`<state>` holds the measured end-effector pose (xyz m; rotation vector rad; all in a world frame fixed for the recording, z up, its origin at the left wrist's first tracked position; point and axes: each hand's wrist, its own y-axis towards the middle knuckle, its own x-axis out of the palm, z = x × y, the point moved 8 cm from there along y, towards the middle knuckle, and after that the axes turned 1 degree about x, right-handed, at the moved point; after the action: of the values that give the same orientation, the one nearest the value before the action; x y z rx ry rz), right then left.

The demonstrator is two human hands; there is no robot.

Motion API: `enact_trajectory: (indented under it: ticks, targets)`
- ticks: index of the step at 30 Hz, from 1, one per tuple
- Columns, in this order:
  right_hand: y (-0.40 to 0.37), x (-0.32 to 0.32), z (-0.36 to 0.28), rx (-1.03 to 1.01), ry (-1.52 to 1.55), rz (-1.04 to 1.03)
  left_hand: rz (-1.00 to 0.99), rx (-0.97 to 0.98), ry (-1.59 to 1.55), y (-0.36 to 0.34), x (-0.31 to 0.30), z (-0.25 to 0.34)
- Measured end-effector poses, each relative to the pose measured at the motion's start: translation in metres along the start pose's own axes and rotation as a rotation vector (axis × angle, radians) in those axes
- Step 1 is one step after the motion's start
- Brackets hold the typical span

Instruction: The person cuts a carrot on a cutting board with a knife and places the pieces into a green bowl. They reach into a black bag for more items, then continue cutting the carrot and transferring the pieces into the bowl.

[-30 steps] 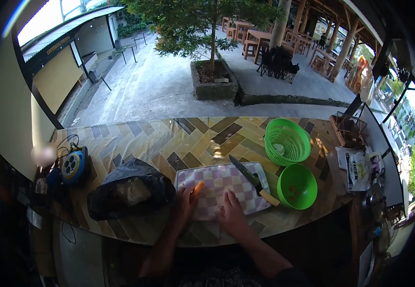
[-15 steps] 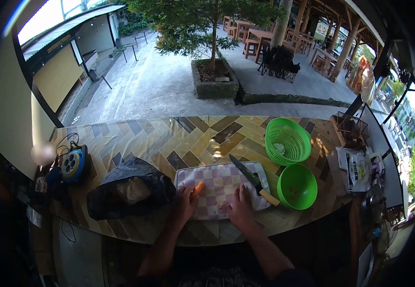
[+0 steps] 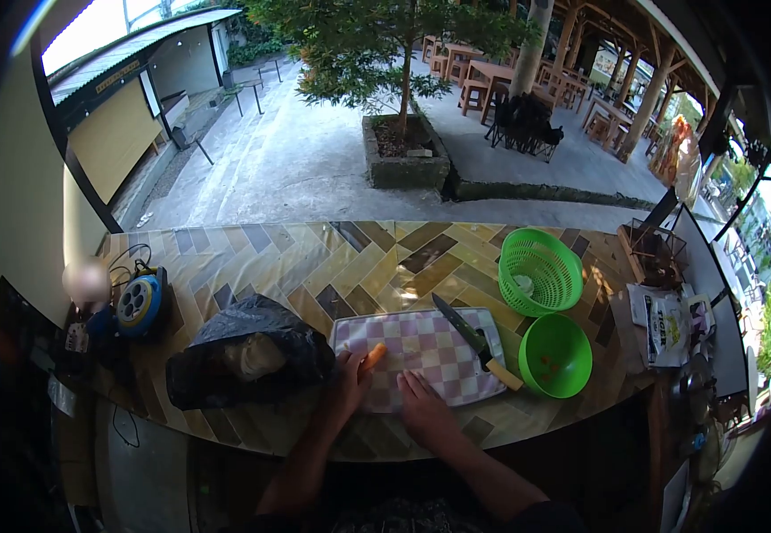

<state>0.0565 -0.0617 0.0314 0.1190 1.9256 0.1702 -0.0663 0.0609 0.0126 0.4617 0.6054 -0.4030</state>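
A checkered pink-and-white cutting board [image 3: 439, 330] lies on the table in front of me. My left hand [image 3: 351, 380] is closed around an orange carrot [image 3: 374, 356] at the board's left side, the tip pointing up and right. My right hand [image 3: 423, 407] rests on the board's near middle, fingers stretched out and nothing visible in them; what lies beneath is hidden. A knife [image 3: 467, 330] with a pale wooden handle lies across the board's right side, apart from both hands. Beside it stands a green bowl [image 3: 574, 350] with small orange pieces inside.
A green basket [image 3: 566, 259] with a small pale item inside stands behind the bowl. Left of the board sits a black plastic bag [image 3: 257, 315] holding something pale brown. A blue cable reel [image 3: 139, 304] is farther left; plastic packets [image 3: 666, 329] lie at the right.
My right hand has slid left and nearer me, over the spot where small scraps showed on the board. The carrot stays in my left hand. The view has shifted slightly.
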Motion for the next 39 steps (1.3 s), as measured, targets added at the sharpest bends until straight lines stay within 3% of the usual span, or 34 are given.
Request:
enact_trajectory:
  ticks: [9,15,21,24,27,30,33,38,39]
  targets:
    - [-0.012,0.005,-0.005,-0.171,-0.125,-0.125,-0.047,0.005,0.027,-0.002,0.003,-0.001]
    - [-0.010,-0.015,0.004,-0.217,0.012,-0.163,-0.110,-0.030,0.026,-0.002,0.000,0.002]
    - [0.002,-0.007,0.006,-0.293,-0.016,-0.152,-0.093,0.001,0.058,-0.004,-0.008,0.013]
    - [0.010,-0.005,0.001,-0.285,-0.025,-0.163,0.040,0.053,-0.026,-0.013,-0.015,0.012]
    - [0.025,-0.006,0.012,-0.275,0.020,-0.017,-0.013,-0.045,-0.087,-0.022,-0.024,0.015]
    - [0.044,-0.038,0.058,0.138,0.556,0.067,-0.010,0.000,-0.096,-0.035,-0.033,0.010]
    - [0.051,-0.060,0.055,0.500,1.063,-0.072,-0.066,-0.099,-0.014,-0.046,-0.037,0.004]
    - [0.078,-0.079,-0.082,0.091,1.387,-0.153,-0.065,-0.019,-0.154,-0.054,-0.045,0.017]
    - [0.089,-0.087,-0.113,-0.080,1.166,-0.115,-0.047,0.007,-0.183,-0.055,-0.045,0.017]
